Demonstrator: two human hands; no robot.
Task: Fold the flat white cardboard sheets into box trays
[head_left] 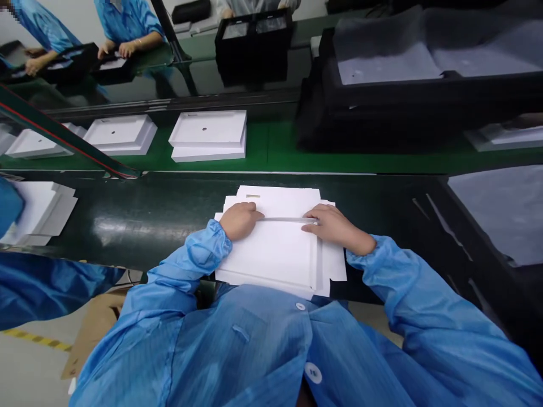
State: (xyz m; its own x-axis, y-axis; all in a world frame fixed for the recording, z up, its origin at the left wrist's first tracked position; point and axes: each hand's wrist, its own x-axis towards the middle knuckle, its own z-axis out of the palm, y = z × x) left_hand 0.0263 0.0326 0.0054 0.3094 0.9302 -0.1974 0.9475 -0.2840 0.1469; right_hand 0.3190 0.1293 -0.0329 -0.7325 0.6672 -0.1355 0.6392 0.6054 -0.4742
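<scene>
A flat white cardboard box blank (280, 254) with notched corners and crease lines lies on the dark green table in front of me; more white edges show around it. Across its upper part runs a thin, pale raised edge (283, 219), like a folded flap. My left hand (241, 219) is closed at the left end of this edge, its fingertips partly hidden. At the right end, my right hand (330, 225) pinches the same edge between thumb and fingers. A small slot (253, 196) shows near the blank's far side.
Behind the table, a green conveyor (271, 135) carries white box trays (207, 130). Large black bins (407, 102) with grey sheets stand at the right. A slanted post (68, 135) crosses the left. Co-workers in blue sleeves (131, 22) work beyond; another sleeve (46, 288) is close at left.
</scene>
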